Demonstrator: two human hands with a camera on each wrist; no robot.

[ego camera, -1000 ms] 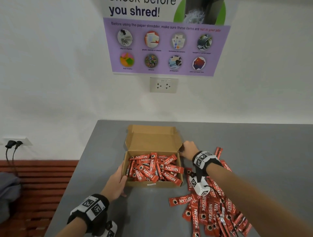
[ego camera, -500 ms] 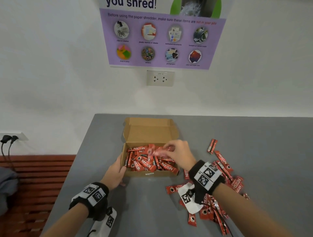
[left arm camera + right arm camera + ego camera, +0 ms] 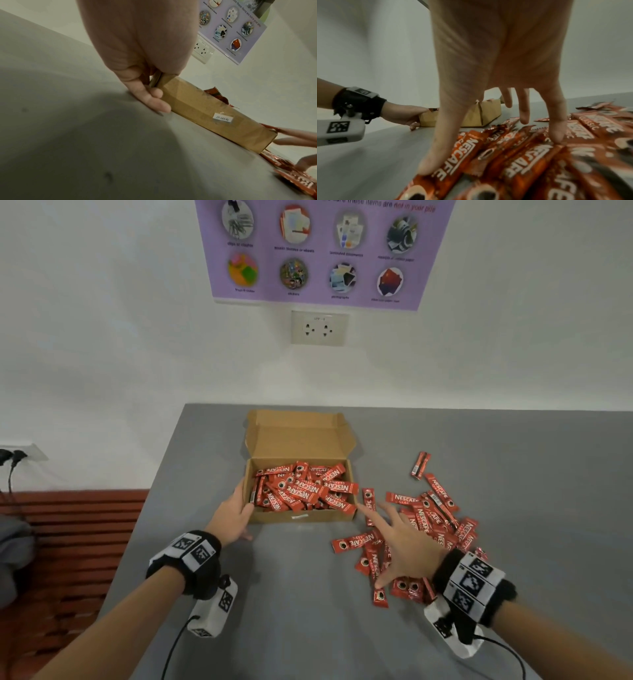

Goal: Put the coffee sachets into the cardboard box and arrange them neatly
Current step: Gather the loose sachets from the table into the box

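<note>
Left hand [image 3: 236,510] is braced on the near-left corner of the box [image 3: 301,517], fingers [image 3: 154,100] curled round that corner with tips on the surface [image 3: 301,611]. Looks like it's there to stop the box sliding while sachets go in.

Right hand [image 3: 404,542] is spread over the loose pile [image 3: 435,522] just right of the box, fingers apart and straight, holding nothing. In the right wrist view, thumb tip and 1 fingertip [image 3: 556,134] press on sachets; the other fingers hover above. My read: a wide splay to rake several together in 1 grab.

Box lid is folded back toward the wall, so the top is free for loading. Sachets in the box [image 3: 305,491] lie crossed at mixed angles, heaped about to the rim. 1 sticks out over the right wall. Nothing is lined up yet.

Roughly half still outside, 1 stray [image 3: 420,465] lying apart at the far side. Tidying is still to do.
</note>
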